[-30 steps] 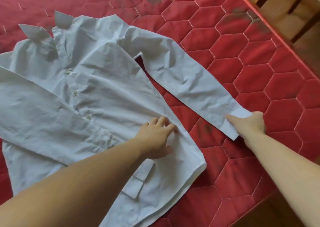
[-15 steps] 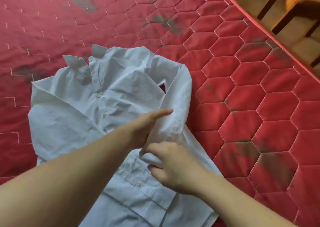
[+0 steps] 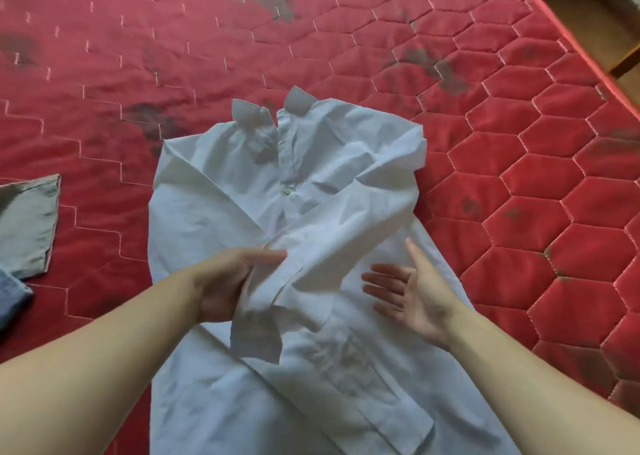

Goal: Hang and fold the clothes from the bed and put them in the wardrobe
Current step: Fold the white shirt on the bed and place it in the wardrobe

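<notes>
A pale blue-white shirt (image 3: 311, 368) lies front-up on the red quilted mattress (image 3: 519, 212), its hem end nearest the camera and its collar (image 3: 270, 115) at the far end. Both sleeves are folded in across the chest of the shirt. The left hand (image 3: 228, 281) sits over the middle of the shirt and grips the end of the sleeve (image 3: 349, 232) that crosses from the shirt's right shoulder — fingers curled round the bunched cloth, with the cuff (image 3: 256, 336) hanging loose below the hand. Just right of it, over the shirt's right side, the right hand (image 3: 408, 291) is spread wide with the palm turned inward and the fingers straight, holding nothing; whether it touches the cloth cannot be told. Left of the shirt, well apart at the picture's edge, lie a grey-green garment (image 3: 27, 222) and, nearer, a bit of blue denim (image 3: 10, 298). Beyond the collar the mattress stretches away — hexagon stitching marked with dark grey stains (image 3: 273, 2).
</notes>
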### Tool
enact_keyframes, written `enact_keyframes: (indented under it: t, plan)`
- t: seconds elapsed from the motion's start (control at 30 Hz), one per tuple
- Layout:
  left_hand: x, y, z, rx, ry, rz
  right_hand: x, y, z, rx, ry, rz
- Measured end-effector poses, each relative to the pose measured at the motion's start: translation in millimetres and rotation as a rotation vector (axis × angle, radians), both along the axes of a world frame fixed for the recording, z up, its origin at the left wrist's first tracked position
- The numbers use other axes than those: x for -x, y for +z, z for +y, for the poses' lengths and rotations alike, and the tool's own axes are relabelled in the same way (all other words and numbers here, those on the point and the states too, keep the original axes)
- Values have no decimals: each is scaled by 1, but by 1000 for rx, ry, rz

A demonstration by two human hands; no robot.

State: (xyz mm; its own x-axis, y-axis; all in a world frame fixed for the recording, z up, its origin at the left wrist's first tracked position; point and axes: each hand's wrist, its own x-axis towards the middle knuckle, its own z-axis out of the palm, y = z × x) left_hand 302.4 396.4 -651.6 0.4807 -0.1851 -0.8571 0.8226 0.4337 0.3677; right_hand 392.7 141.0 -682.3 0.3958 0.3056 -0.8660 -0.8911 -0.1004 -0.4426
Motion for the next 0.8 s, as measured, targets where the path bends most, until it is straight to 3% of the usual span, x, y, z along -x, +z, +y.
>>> enact_keyframes:
  t: [0.13, 0.23, 0.33, 0.47, 0.53, 0.67, 0.8]
  plan:
    - [12, -8, 18, 61, -134, 72, -28, 3, 28, -214, -145, 60]
    - [17, -21, 22, -124, -351, 104, -53, 8, 45, -331, -283, 11]
    - [15, -38, 21, -425, -483, 87, -76, 10, 47, -281, -511, -56]
    - [1, -52, 20, -469, -542, 31, -96, 2, 27, -217, -683, -79]
    - [-5, -56, 18, -479, -518, -15, -102, -2, 16, -215, -654, -94]
    - [-7, -70, 16, -605, -410, -59, -127, 0, 12, -381, -310, -76]
    - [-4, -79, 18, -688, -463, -79, -163, 9, 31, -199, -420, -174]
